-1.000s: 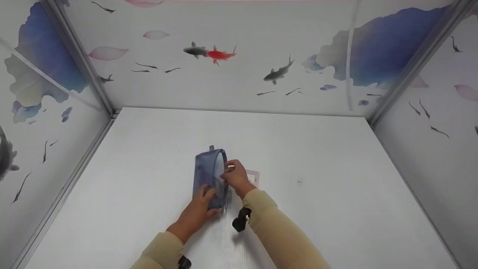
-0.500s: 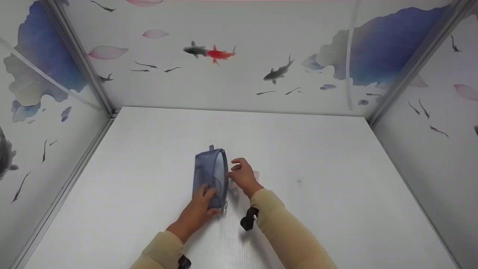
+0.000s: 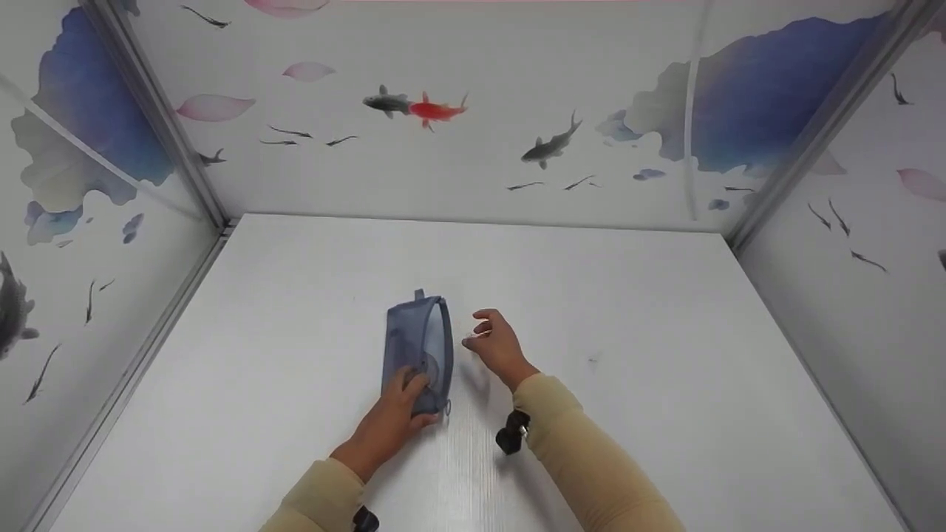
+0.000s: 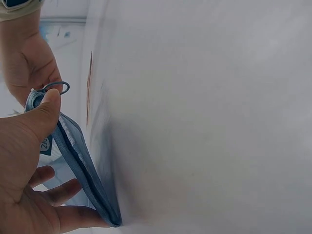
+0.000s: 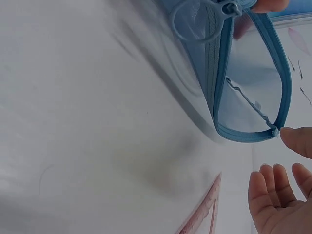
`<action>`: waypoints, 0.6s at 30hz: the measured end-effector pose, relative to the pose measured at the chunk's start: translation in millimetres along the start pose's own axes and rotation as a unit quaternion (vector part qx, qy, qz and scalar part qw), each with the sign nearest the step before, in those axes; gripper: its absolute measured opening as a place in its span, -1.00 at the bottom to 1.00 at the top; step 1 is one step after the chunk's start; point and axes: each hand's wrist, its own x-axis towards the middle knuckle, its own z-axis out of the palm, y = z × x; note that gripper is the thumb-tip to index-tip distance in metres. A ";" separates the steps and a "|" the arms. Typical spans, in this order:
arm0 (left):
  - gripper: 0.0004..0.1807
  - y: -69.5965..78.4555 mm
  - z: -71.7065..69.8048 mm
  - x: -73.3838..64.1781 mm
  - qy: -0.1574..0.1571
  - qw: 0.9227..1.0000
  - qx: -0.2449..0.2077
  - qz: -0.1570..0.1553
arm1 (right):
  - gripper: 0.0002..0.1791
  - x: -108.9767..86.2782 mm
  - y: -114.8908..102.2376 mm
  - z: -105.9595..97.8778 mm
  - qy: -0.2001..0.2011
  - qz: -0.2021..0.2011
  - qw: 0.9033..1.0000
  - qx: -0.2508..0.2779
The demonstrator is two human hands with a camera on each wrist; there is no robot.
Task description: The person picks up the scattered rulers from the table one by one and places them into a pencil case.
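A blue see-through zip pouch (image 3: 403,332) stands on the white table, its mouth unzipped and facing right. My left hand (image 3: 388,417) grips its near end, thumb by the zip's ring pull (image 4: 57,87) in the left wrist view. The right hand (image 3: 501,346) hovers just right of the pouch, with bent, spread fingers and nothing seen between them. A pink triangular ruler (image 5: 202,212) lies below it in the right wrist view; in the head view that hand hides it. The pouch's inside shows only partly, and I cannot tell its contents.
The white table (image 3: 295,281) is ringed by panels printed with fish and petals (image 3: 436,111). A small mark (image 3: 593,360) is on the table to the right. Black wrist devices (image 3: 511,434) hang under both cuffs.
The right hand has drawn away from the pouch's mouth to the right, its fingers spreading apart, and now covers the ruler in the head view. Left hand and pouch stay put.
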 end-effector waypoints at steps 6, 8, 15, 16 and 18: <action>-0.36 1.2 -0.3 -1.1 -0.012 1.000 0.001 -0.017 | -0.42 -0.8 4.9 -8.9 -0.003 -0.033 0.997 -0.072; -0.37 1.5 -0.4 -1.1 -0.014 1.000 0.001 -0.020 | -0.42 -0.8 6.2 -11.0 -0.002 -0.033 0.996 -0.088; -0.38 0.2 1.2 -0.4 -0.009 1.000 0.008 -0.018 | -0.42 -0.6 11.0 -15.7 0.002 -0.030 0.988 -0.151; -0.38 0.0 1.5 -0.4 -0.008 1.000 0.008 -0.017 | -0.42 -0.5 11.8 -16.5 0.003 -0.032 0.986 -0.161; -0.38 -0.2 1.8 -0.1 -0.006 1.000 0.010 -0.013 | -0.40 -0.3 13.3 -18.2 0.004 -0.034 0.983 -0.180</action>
